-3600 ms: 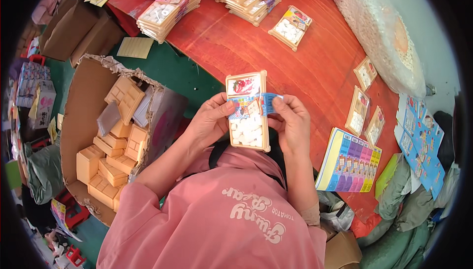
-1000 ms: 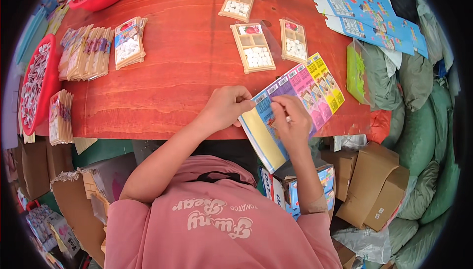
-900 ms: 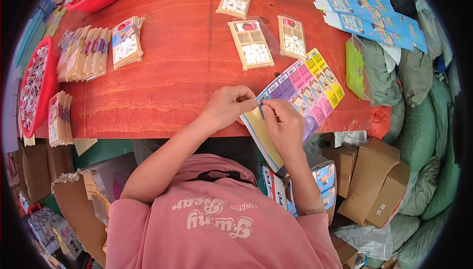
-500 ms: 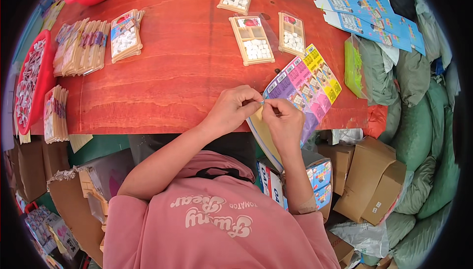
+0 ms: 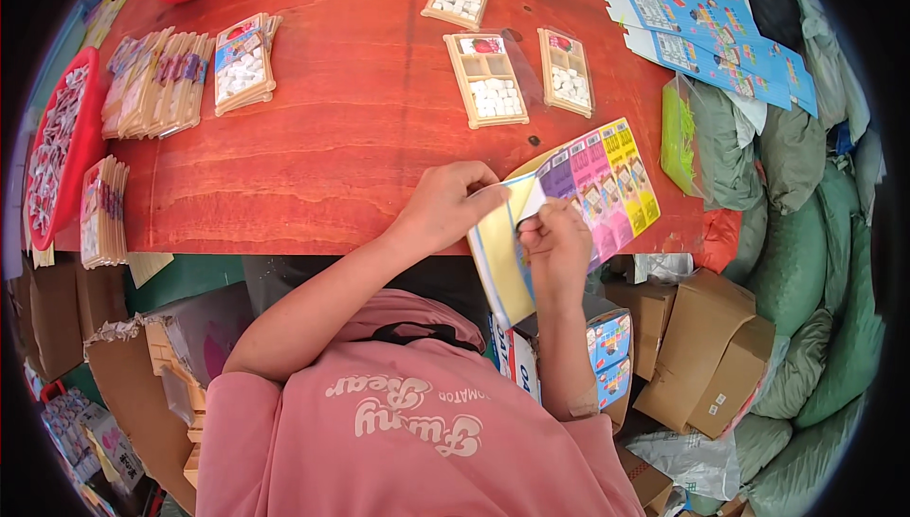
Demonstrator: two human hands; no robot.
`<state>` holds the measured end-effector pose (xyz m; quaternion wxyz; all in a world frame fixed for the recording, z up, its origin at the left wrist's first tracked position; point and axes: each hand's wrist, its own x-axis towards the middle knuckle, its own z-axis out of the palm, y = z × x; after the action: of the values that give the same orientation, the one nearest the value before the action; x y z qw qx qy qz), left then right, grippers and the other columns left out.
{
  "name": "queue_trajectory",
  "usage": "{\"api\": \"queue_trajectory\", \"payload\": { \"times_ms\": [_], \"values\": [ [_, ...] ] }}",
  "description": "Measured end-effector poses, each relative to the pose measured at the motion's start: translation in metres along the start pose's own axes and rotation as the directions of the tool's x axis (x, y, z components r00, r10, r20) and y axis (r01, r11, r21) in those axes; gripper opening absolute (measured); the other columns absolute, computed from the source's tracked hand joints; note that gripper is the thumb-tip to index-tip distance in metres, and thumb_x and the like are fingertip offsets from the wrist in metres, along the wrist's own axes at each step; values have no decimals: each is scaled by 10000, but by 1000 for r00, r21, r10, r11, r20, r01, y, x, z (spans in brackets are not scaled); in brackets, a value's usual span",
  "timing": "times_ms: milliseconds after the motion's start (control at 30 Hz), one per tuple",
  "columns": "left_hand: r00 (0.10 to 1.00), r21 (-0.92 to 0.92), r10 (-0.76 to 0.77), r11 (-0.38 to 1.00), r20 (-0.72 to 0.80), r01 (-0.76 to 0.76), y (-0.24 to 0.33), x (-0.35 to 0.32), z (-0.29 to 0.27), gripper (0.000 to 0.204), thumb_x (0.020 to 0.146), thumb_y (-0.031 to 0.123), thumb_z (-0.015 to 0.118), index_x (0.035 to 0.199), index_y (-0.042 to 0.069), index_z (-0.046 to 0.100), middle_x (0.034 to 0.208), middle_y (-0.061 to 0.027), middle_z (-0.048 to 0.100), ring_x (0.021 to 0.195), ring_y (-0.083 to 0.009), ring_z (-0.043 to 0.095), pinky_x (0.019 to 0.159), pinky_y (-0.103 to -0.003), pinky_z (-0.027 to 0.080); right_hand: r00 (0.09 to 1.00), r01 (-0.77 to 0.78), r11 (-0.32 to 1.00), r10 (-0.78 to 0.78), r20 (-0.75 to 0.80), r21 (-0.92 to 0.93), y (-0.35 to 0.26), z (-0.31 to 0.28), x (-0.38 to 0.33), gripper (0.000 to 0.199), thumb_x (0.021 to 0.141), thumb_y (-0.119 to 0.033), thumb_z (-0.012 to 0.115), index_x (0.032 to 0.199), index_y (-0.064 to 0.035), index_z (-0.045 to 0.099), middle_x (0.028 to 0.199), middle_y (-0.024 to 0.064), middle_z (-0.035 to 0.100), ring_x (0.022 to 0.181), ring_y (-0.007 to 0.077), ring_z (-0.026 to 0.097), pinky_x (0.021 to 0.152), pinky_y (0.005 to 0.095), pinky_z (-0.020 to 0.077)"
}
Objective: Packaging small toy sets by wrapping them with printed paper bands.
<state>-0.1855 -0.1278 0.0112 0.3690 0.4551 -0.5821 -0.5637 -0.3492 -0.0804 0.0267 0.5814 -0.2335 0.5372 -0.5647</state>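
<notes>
Over the table's front edge lies a sheet of stickers (image 5: 622, 179) printed in purple, pink and yellow, with a bare pale-yellow backing at its left. My left hand (image 5: 453, 202) grips the sheet's upper left edge between thumb and fingers. Closed in a pinch, my right hand (image 5: 559, 250) holds the lifted edge of the purple strip, whose white underside shows. Beyond the sheet sit wooden trays with white pieces: one in the middle (image 5: 496, 97), one to its right (image 5: 570, 89) and one farther back (image 5: 460, 5).
On the left stand a small tray stack (image 5: 245, 67), rows of packed trays (image 5: 152, 90) and a red basket (image 5: 64, 152) of small wrapped items. Blue printed card sheets (image 5: 706, 29) and a green container (image 5: 679, 133) lie at right. Cardboard boxes (image 5: 697, 351) and green sacks (image 5: 806, 242) crowd below and beside the table.
The sheet has turned flatter and shows more of its yellow backing. My right hand has moved down and to the right, and the purple strip's edge has lifted from the backing.
</notes>
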Motion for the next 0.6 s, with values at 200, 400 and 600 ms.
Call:
{"api": "queue_trajectory", "payload": {
  "times_ms": [200, 400, 600],
  "values": [
    [987, 78, 55, 995, 148, -67, 5, 13, -4, 179, 795, 137, 606, 862, -26, 636, 719, -184, 622, 664, -247, 640, 622, -353, 481, 835, 540, 717, -389, 390, -440, -14, -20, -2, 198, 855, 10, 514, 1030, 29, 604, 1005, 129, 618, 835, 199, 611, 722, 287, 490],
    [954, -68, 53, 997, 296, -34, 3, 25, 3, 172, 807, 149, 623, 878, -4, 655, 716, -158, 629, 647, -133, 606, 628, -298, 474, 449, 874, -7, -370, 813, -486, -46, -14, 27, 269, 716, -64, 710, 972, -43, 629, 1238, 153, 523, 1145, 342, 492, 948, 398, 401],
    [955, 455, 274, 840, 112, -295, 11, 34, 19, 118, 748, 85, 553, 765, -14, 614, 751, -219, 624, 732, -406, 611, 629, -475, 485, 785, 561, 658, -616, 71, -503, -81, -77, 38, 108, 877, -94, 536, 806, -29, 586, 938, 110, 640, 807, 161, 581, 729, 302, 478]
  ]
}}
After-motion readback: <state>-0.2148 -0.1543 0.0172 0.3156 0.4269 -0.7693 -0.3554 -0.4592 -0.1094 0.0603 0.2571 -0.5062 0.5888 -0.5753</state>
